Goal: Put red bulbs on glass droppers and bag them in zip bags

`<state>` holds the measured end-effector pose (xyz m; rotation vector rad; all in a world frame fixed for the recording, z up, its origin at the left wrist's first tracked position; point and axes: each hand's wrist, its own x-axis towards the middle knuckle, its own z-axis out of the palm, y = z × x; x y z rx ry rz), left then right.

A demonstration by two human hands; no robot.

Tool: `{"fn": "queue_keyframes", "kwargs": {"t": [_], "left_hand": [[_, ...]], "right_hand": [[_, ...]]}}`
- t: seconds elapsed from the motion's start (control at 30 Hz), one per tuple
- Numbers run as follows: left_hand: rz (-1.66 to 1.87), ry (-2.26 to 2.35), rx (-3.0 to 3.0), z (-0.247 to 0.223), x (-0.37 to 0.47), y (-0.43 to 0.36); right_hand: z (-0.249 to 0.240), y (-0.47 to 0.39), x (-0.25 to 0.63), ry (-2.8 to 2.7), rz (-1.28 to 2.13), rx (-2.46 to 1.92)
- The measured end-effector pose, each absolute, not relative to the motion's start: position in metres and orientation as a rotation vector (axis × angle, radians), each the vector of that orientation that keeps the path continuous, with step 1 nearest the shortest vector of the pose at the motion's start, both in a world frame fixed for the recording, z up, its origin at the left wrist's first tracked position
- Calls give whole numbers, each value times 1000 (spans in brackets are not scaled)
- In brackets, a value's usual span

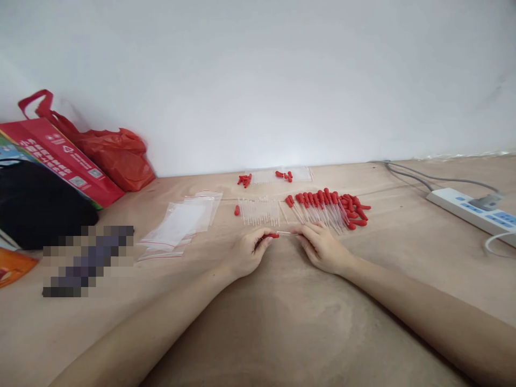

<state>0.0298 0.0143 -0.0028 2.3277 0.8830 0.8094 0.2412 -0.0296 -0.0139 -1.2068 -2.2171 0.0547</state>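
My left hand (250, 251) pinches a red rubber bulb (271, 235), its end pointing right. Opposite it, my right hand (320, 248) holds a thin clear tube (284, 233) whose left end is at the bulb; whether they are joined is too small to tell. Behind my hands lies a row of clear tubes (258, 211) with one red bulb (237, 210) at its left. Tubes with red bulbs on them (318, 200) lie side by side behind my right hand, and a pile of loose red bulbs (355, 207) adjoins them on the right.
Flat clear zip bags (181, 220) lie left of the tubes. Near the wall is a bag with tubes and red bulbs (266, 176). A white power strip (471, 209) with cables sits at the right. Red bags (116, 156), a black bag (44, 204) and a pixelated object (88, 262) are left.
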Motion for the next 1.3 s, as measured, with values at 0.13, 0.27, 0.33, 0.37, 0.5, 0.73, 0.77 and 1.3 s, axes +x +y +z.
{"fn": "queue_keyframes", "kwargs": {"t": [0.13, 0.27, 0.33, 0.37, 0.5, 0.73, 0.77, 1.3], "left_hand": [[833, 913, 2288, -5, 29, 14], [835, 915, 2255, -6, 28, 17], [831, 906, 2243, -6, 29, 17], [827, 904, 2234, -7, 29, 17], [779, 885, 2196, -9, 30, 17], [848, 856, 2348, -2, 29, 14], [850, 840, 2381, 0, 29, 13], [834, 752, 2591, 0, 28, 6]], "right_hand": [[-13, -30, 241, -2219, 56, -1207], [-12, -31, 240, -2221, 46, -1207], [-12, -31, 241, -2233, 44, -1200], [-12, -30, 241, -2240, 45, -1194], [-13, -29, 241, -2246, 50, -1158], [-13, -24, 244, -2297, 107, -1077], [-12, -24, 245, -2317, 105, -1073], [-3, -34, 236, -2364, -75, -1112]]}}
